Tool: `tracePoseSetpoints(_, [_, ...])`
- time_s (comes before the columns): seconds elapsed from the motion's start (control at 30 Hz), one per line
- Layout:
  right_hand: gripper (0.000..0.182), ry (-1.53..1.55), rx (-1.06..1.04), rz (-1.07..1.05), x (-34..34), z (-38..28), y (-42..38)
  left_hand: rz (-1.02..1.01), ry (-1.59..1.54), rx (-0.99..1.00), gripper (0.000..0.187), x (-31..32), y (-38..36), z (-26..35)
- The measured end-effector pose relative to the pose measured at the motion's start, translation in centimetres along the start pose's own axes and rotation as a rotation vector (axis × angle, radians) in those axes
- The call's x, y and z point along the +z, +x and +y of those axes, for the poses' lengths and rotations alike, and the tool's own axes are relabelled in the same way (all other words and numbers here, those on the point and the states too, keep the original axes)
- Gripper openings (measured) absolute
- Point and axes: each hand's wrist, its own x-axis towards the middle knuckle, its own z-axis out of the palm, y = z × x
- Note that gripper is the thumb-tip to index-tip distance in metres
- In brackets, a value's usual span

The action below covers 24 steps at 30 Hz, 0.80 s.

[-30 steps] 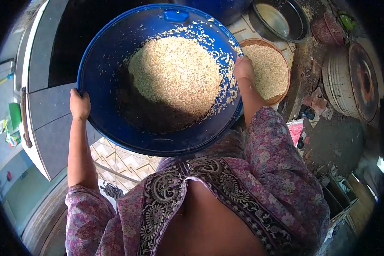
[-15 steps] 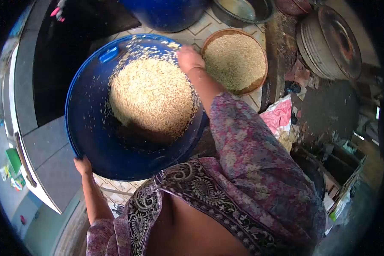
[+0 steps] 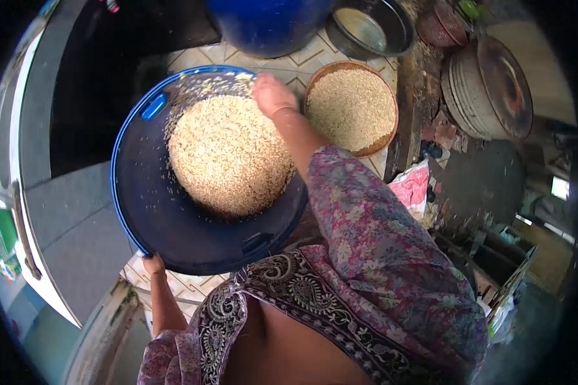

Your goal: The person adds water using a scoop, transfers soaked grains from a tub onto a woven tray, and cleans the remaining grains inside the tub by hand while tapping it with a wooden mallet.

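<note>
A large blue tub [image 3: 154, 212] with a raised rim is held at an angle in front of my body. Pale, bean-like grains [image 3: 231, 151] lie heaped inside, and some stick to its far wall. My left hand [image 3: 153, 263] is closed around the rim at the lower left. At the upper right, my right hand [image 3: 274, 94] is closed over the rim, its fingers partly hidden. Just right of that hand sits a round brown basket [image 3: 395, 122] with more pale grains in it.
A blue barrel [image 3: 270, 25] and a black basin [image 3: 401, 45] stand on the patterned tiles beyond the tub. Farther right are a reddish basket [image 3: 441, 25], a large round metal vessel [image 3: 472, 93] and a pink-and-white sack [image 3: 411, 186]. A grey slab [image 3: 77, 224] lies left.
The tub has shifted and tilted in both hands, and the grain heap inside has shifted. A handle slot on its near side now shows. The whole view has moved slightly.
</note>
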Motion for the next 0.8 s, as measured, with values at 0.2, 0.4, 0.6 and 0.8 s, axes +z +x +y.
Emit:
tracePoseSetpoints(0.2, [0.038, -0.325, -0.161, 0.073, 4.7, 3.5, 3.8, 0.075, 0.059, -0.019, 0.039, 1.1, -0.8, 0.4])
tracePoseSetpoints(0.4, [0.034, -0.234, 0.007, 0.121, 0.2, -2.1, 1.2, 0.154, 0.075, -0.236, 0.032, 1.3, -1.8, 3.0])
tracePoseSetpoints(0.6, [0.031, -0.307, -0.042, 0.143, 0.5, -2.6, 1.2, 0.171, 0.006, -0.272, 0.025, 1.4, -1.4, 3.0])
tracePoseSetpoints(0.8, [0.030, -0.354, -0.085, 0.091, 0.0, -3.4, 1.1, 0.105, -0.006, -0.371, 0.027, 0.0, -1.5, 4.6])
